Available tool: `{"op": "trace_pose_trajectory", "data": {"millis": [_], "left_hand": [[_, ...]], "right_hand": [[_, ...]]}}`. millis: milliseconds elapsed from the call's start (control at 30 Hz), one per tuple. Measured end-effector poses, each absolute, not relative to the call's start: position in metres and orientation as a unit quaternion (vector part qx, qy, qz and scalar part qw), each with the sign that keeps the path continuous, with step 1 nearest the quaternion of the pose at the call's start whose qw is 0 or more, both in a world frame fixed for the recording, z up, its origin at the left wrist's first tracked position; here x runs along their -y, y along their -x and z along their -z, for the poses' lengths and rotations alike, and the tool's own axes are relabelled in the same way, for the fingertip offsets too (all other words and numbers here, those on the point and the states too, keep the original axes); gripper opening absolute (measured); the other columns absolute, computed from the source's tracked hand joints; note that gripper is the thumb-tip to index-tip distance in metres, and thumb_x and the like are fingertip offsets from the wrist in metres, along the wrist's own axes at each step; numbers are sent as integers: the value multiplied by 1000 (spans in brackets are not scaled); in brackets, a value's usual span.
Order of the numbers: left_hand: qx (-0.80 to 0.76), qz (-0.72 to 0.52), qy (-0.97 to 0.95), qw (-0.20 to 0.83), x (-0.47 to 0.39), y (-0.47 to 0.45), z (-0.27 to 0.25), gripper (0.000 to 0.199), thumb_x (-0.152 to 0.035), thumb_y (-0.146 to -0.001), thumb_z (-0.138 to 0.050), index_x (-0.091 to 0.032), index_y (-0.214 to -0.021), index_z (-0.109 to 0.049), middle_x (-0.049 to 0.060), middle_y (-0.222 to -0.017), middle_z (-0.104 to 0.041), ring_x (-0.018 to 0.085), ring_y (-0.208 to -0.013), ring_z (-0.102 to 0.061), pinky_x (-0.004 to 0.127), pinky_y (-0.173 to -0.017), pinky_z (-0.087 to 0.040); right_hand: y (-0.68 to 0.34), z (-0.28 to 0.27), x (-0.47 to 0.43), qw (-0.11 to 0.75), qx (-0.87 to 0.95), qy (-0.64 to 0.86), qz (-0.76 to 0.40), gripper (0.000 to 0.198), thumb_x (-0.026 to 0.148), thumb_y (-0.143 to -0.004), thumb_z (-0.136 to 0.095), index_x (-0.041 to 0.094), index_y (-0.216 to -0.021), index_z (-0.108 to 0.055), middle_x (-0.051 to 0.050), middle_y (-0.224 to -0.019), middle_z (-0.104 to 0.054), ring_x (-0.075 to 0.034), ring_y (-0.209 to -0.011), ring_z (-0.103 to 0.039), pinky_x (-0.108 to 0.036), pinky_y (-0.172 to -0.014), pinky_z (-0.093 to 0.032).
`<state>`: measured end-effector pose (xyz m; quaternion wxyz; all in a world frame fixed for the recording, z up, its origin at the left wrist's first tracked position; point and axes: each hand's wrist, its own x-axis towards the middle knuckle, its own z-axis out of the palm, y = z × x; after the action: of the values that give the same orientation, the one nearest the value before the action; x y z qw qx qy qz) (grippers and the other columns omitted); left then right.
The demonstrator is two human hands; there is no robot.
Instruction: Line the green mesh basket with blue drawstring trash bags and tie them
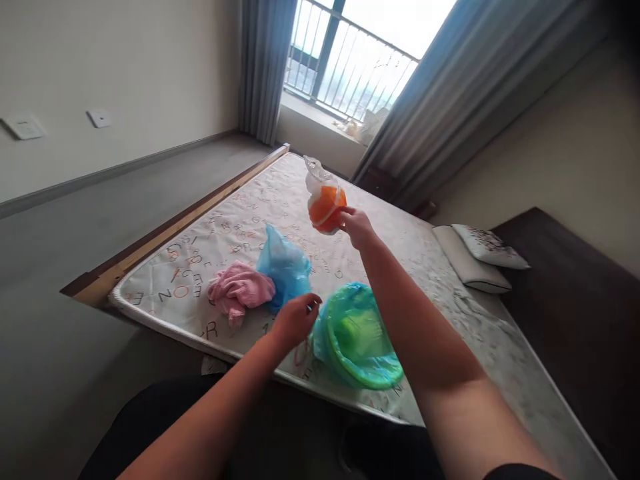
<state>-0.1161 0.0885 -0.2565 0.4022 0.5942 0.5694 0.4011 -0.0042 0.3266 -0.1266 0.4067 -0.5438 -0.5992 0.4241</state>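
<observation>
My right hand [357,227] reaches far out over the mattress and pinches a clear plastic bag [327,207] with something orange and white in it. The bag's loose end sticks up, and its contents cannot be made out. Nearer to me, my left hand [299,320] has loosely curled fingers with a gap between them, and no object shows in it. It is between a light blue plastic bag [284,263] and a green basin [373,385] lined with blue-green plastic. A crumpled pink cloth [243,288] lies left of the blue bag. My right forearm covers part of the basin's right side.
All this rests on a letter-patterned mattress [220,227] in a wooden bed frame [165,243]. Two pillows [473,257] lie by the dark headboard [555,280] on the right. Beyond are grey curtains [265,67] and a window [360,53] with a railing.
</observation>
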Motion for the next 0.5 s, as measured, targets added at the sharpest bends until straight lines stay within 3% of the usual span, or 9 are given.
{"op": "trace_pose_trajectory", "data": {"millis": [67,167,233,300,400,500], "left_hand": [[-548,-533,-504,402,-89,112,247,47,-36,-100,-62,-23,-146,-58,10,-119,-75,19,-82,-74,34,-80,-60],[-488,-653,-431,387,-90,103,234,83,-52,-98,-69,-32,-167,-28,18,-159,-54,26,-122,-73,39,-96,-61],[-445,-664,-451,397,-93,94,231,106,-62,-89,-79,-36,-172,-18,21,-176,-33,36,-154,-52,50,-115,-54],[-394,-651,-491,424,-95,82,232,132,-68,-75,-91,-35,-176,-13,22,-182,-23,44,-165,-35,59,-125,-44],[-334,-605,-543,476,-94,60,233,138,-63,-64,-101,-30,-176,-28,22,-174,-41,47,-159,-43,61,-127,-42],[-337,-570,-568,489,-86,37,228,112,-55,-64,-102,-23,-160,-57,20,-155,-62,46,-145,-58,56,-121,-49]], "right_hand": [[-39,107,-274,486,555,493,-462,35,21,-80,-74,15,-115,-76,-3,-96,-78,-15,-89,-70,-36,-97,-60],[-90,106,-184,538,487,433,-534,45,32,-76,-87,19,-118,-77,-4,-110,-79,-16,-96,-73,-36,-102,-60],[-112,121,-133,550,430,421,-579,49,39,-76,-92,21,-119,-76,-6,-116,-79,-20,-102,-75,-39,-102,-62],[-126,141,-96,562,388,409,-606,53,42,-72,-96,22,-116,-75,-6,-120,-78,-22,-104,-76,-40,-96,-65],[-136,169,-69,563,365,414,-615,70,50,-74,-96,29,-132,-65,-3,-122,-77,-23,-101,-76,-38,-84,-67],[-142,186,-62,559,410,433,-576,66,59,-87,-84,30,-142,-63,-5,-136,-76,-26,-119,-73,-43,-102,-64]]}}
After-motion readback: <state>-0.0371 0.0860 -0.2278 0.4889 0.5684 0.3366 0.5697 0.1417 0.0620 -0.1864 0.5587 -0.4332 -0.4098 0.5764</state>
